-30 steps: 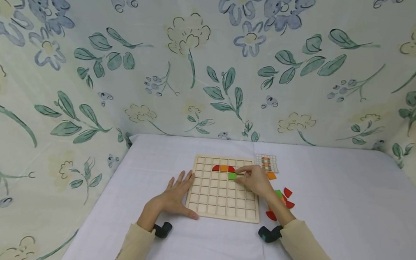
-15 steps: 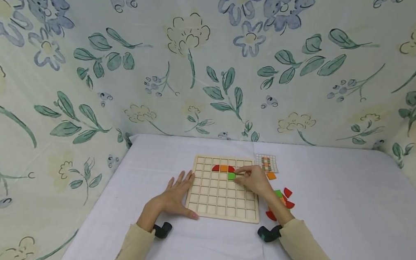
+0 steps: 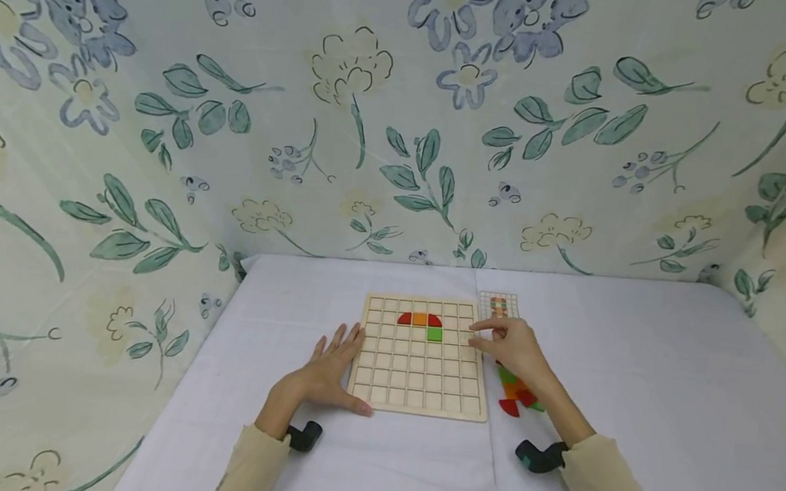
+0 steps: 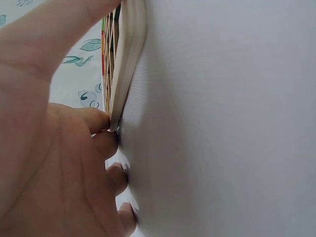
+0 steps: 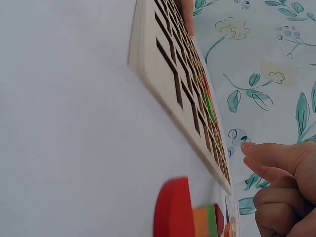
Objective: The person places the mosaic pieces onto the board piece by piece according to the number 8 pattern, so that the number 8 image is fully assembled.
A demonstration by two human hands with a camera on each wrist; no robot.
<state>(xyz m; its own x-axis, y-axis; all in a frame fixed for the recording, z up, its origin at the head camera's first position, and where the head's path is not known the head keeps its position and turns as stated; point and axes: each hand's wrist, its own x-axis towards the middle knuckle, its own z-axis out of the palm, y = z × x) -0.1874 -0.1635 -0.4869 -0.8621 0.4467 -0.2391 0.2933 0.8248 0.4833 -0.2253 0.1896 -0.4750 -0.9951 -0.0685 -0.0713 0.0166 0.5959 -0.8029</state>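
A pale wooden grid board [image 3: 418, 357] lies on the table. In its upper part sit a red quarter-circle tile [image 3: 404, 319], an orange square tile [image 3: 420, 320] and another red quarter-circle tile [image 3: 435, 321] in a row. Just below the right-hand red one is a green square tile [image 3: 434, 334]. My left hand [image 3: 324, 376] rests spread at the board's left side, fingers touching its edge. Over the board's right edge hovers my right hand [image 3: 516, 348], thumb and index extended with a gap between them and nothing held; the right wrist view shows its other fingers folded.
Loose red, green and orange tiles [image 3: 508, 408] lie right of the board, partly hidden by the right forearm. A small printed pattern card [image 3: 490, 298] lies behind the right hand. A floral cloth [image 3: 345, 155] hangs at the table's back.
My right hand has left the green tile, which stays on the board, and has moved right to the board's edge. The left hand keeps its place. The head view has shifted slightly.
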